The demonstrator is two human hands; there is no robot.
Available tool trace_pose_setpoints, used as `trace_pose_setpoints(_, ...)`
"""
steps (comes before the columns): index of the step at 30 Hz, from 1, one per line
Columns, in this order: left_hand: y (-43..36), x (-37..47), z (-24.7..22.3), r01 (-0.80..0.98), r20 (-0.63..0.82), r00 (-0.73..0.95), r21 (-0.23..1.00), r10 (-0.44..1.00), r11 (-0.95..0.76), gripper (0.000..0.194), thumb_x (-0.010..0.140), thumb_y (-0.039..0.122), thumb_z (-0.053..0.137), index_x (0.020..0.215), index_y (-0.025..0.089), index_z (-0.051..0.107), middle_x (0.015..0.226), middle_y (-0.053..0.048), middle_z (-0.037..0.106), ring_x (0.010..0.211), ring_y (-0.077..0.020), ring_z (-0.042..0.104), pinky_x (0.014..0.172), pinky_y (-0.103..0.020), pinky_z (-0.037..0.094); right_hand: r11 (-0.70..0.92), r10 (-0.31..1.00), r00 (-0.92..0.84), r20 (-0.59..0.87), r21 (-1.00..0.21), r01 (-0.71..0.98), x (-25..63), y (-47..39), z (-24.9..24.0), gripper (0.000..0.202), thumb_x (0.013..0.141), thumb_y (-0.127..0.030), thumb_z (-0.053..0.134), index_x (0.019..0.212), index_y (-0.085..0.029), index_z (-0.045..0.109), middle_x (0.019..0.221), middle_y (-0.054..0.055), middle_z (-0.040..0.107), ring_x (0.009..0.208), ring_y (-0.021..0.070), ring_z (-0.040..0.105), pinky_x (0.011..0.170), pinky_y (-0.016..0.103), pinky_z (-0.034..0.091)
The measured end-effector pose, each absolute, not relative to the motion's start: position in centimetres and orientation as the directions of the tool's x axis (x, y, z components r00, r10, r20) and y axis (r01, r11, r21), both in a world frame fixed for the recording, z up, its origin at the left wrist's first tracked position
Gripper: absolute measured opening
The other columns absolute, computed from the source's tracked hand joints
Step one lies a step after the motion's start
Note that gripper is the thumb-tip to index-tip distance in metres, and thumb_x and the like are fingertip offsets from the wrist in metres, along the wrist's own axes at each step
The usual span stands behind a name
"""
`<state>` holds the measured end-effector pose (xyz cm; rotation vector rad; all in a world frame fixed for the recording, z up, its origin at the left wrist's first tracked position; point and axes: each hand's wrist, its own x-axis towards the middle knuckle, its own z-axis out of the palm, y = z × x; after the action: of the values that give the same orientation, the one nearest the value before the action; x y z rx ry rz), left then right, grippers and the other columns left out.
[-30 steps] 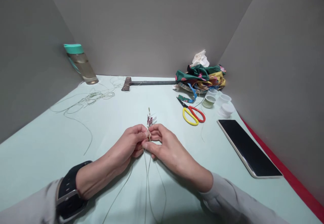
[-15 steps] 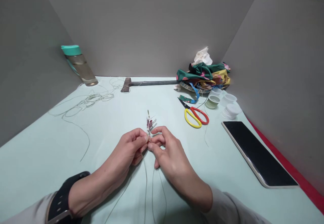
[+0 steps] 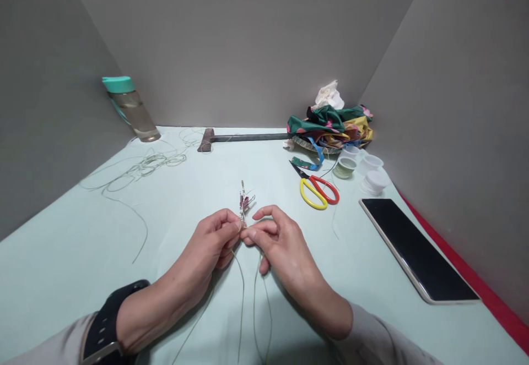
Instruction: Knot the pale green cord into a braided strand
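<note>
A small dark-red and silvery piece with thin cords (image 3: pixel 244 202) stands out beyond my fingertips at the middle of the table. My left hand (image 3: pixel 217 238) pinches its near end between thumb and forefinger. Close beside it, my right hand (image 3: pixel 281 244) has thumb and forefinger pressed together on a thin pale cord, its other fingers slightly raised. Several loose cord ends (image 3: pixel 242 299) hang from below both hands toward the near edge. The exact crossing of the cords is hidden by my fingertips.
Yellow-and-red scissors (image 3: pixel 314 189) lie right of centre, near spools (image 3: pixel 344 167) and a phone (image 3: pixel 417 249). Behind are bunched patterned fabric (image 3: pixel 330 123) and a hammer (image 3: pixel 248 137). A bottle (image 3: pixel 134 109) and tangled cord (image 3: pixel 152 164) are at the left.
My right hand has shifted slightly right, its thumb and forefinger drawing a little away from my left fingertips. The hanging cords have swung and bowed. The view has moved slightly.
</note>
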<state>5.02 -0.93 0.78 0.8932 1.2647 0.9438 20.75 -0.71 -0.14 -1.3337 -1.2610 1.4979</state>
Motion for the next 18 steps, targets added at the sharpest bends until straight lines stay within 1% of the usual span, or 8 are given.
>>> trace_pose_setpoints(2, -0.9, 4.9, 0.7, -0.091, -0.363, 0.063, 0.926, 0.93, 0.368, 0.029, 0.106, 0.03, 0.072, 0.082, 0.017, 0.063, 0.064, 0.011, 0.049, 0.043, -0.006, 0.04, 0.039, -0.018, 0.034, -0.266, 0.943, -0.197, -0.267, -0.964, 0.033, 21.1, -0.6, -0.1, 0.012, 0.093, -0.022, 0.055, 0.105, -0.023, 0.052, 0.092, 0.004, 0.075, 0.07, 0.0174, 0.072, 0.041, 0.021, 0.046)
trace_pose_setpoints(3, -0.8, 4.9, 0.6, -0.097, -0.366, 0.066, 0.923, 0.928, 0.371, 0.028, 0.106, 0.03, 0.072, 0.083, 0.017, 0.063, 0.064, 0.011, 0.049, 0.043, -0.006, 0.04, 0.039, -0.018, 0.034, -0.282, 0.937, -0.208, -0.279, -0.959, 0.018, 21.2, -0.6, 0.0, 0.01, 0.095, -0.021, 0.053, 0.104, -0.022, 0.053, 0.092, 0.004, 0.074, 0.069, 0.0169, 0.071, 0.042, 0.021, 0.046)
trace_pose_setpoints(4, -0.8, 4.9, 0.6, -0.102, -0.37, 0.07, 0.921, 0.926, 0.376, 0.029, 0.106, 0.03, 0.072, 0.083, 0.017, 0.063, 0.063, 0.011, 0.049, 0.043, -0.0059, 0.039, 0.038, -0.018, 0.034, -0.298, 0.931, -0.22, -0.292, -0.955, 0.007, 21.3, -0.6, 0.1, 0.008, 0.096, -0.021, 0.052, 0.104, -0.021, 0.053, 0.09, 0.003, 0.072, 0.064, 0.0147, 0.068, 0.042, 0.021, 0.045)
trace_pose_setpoints(6, -0.8, 4.8, 0.7, -0.109, -0.384, 0.085, 0.913, 0.919, 0.392, 0.03, 0.106, 0.03, 0.072, 0.081, 0.017, 0.062, 0.062, 0.012, 0.048, 0.042, -0.0057, 0.038, 0.038, -0.017, 0.033, -0.328, 0.916, -0.248, -0.316, -0.945, -0.004, 21.2, -0.7, 0.4, 0.007, 0.097, -0.019, 0.05, 0.102, -0.019, 0.055, 0.083, 0.0, 0.067, 0.05, 0.0084, 0.053, 0.043, 0.021, 0.039)
trace_pose_setpoints(8, -0.8, 4.8, 0.9, -0.114, -0.401, 0.098, 0.905, 0.911, 0.41, 0.032, 0.106, 0.03, 0.072, 0.079, 0.017, 0.061, 0.06, 0.012, 0.046, 0.041, -0.0055, 0.037, 0.037, -0.017, 0.032, -0.352, 0.899, -0.282, -0.336, -0.936, -0.006, 21.1, -0.7, 0.7, 0.007, 0.098, -0.02, 0.051, 0.099, -0.019, 0.058, 0.076, -0.003, 0.062, 0.047, 0.0062, 0.041, 0.044, 0.02, 0.031)
trace_pose_setpoints(11, -0.8, 5.0, 1.4, -0.123, -0.416, 0.103, 0.896, 0.903, 0.427, 0.035, 0.106, 0.028, 0.072, 0.076, 0.017, 0.059, 0.058, 0.013, 0.045, 0.041, -0.0055, 0.037, 0.037, -0.017, 0.032, -0.357, 0.883, -0.32, -0.343, -0.934, 0.017, 20.8, -0.5, 1.2, 0.008, 0.097, -0.023, 0.06, 0.09, -0.019, 0.061, 0.071, -0.004, 0.057, 0.05, 0.0074, 0.038, 0.046, 0.022, 0.027)
trace_pose_setpoints(14, -0.8, 5.2, 1.8, -0.139, -0.425, 0.096, 0.889, 0.9, 0.435, 0.035, 0.106, 0.027, 0.073, 0.075, 0.017, 0.06, 0.058, 0.013, 0.042, 0.041, -0.0054, 0.036, 0.037, -0.017, 0.031, -0.331, 0.888, -0.316, -0.333, -0.942, 0.061, 20.5, -0.1, 1.2, 0.015, 0.093, -0.022, 0.068, 0.08, -0.018, 0.063, 0.064, -0.006, 0.053, 0.05, 0.0076, 0.035, 0.049, 0.025, 0.025)
trace_pose_setpoints(18, -0.6, 5.3, 2.0, -0.149, -0.443, 0.095, 0.879, 0.892, 0.453, 0.033, 0.106, 0.026, 0.072, 0.077, 0.017, 0.061, 0.057, 0.013, 0.041, 0.04, -0.0053, 0.035, 0.037, -0.017, 0.03, -0.311, 0.901, -0.288, -0.325, -0.946, 0.092, 20.4, 0.1, 0.7, 0.022, 0.093, -0.019, 0.067, 0.072, -0.02, 0.06, 0.052, -0.01, 0.041, 0.049, 0.0088, 0.03, 0.052, 0.027, 0.023)
